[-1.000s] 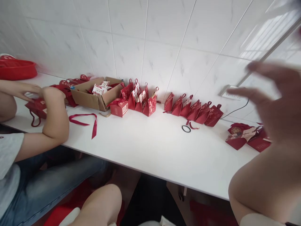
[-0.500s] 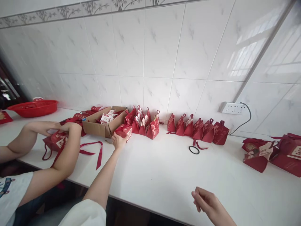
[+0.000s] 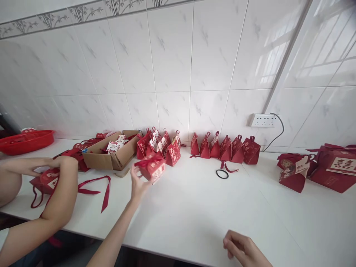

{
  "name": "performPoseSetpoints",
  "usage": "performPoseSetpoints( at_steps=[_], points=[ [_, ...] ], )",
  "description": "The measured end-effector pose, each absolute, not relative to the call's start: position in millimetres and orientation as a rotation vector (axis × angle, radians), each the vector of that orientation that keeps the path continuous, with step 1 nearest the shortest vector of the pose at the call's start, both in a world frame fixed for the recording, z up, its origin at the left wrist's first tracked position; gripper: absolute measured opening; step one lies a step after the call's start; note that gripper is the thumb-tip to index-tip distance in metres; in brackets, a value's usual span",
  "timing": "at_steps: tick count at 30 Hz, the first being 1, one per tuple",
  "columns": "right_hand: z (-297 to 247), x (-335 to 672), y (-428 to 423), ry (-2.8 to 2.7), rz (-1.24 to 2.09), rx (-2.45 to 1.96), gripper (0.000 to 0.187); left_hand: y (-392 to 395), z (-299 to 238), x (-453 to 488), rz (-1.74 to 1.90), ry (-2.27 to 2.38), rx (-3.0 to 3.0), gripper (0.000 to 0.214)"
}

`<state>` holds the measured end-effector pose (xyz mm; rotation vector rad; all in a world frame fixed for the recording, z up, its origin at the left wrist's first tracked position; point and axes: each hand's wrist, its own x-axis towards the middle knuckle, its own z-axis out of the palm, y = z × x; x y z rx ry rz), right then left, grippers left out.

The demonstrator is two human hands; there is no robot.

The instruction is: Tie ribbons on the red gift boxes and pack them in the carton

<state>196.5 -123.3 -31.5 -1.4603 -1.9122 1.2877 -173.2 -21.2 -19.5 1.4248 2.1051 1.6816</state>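
Head view: white table [image 3: 189, 218] along tiled wall [image 3: 172, 63]; left hand [image 3: 138, 185] grips red box [image 3: 152, 167], right hand [image 3: 241, 246] curled closed.

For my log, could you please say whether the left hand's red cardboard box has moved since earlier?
Yes, the red cardboard box moved right, away from the open brown cardboard carton.

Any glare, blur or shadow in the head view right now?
Head view: barred, window-like glare on the wall tiles at upper right; the red box in the left hand looks slightly blurred, the socket strip sharper; a soft shadow falls on the table beside the left forearm.
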Motion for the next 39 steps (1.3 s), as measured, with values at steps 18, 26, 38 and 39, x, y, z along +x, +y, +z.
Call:
performPoseSetpoints(
  at_steps=[18, 26, 38, 39],
  points=[
    [-51, 207, 36, -1.227, 1.237, -1.221, 0.064, 49, -60, -20, 1.613, 1.202, 1.052, 0.06],
    [-48, 199, 30, -1.351, 1.363, -1.037, 0.06, 40, -52, -12, 1.548, 1.186, 0.864, 0.048],
    [-43, 198, 18, -1.746, 1.047, -1.039, 0.074, 37, -48, -11, 1.271, 0.998, 0.945, 0.057],
    [-42, 199, 17, -1.755, 1.043, -1.051, 0.071, 36, -48, -9, 1.249, 1.004, 0.984, 0.056]
  ],
)
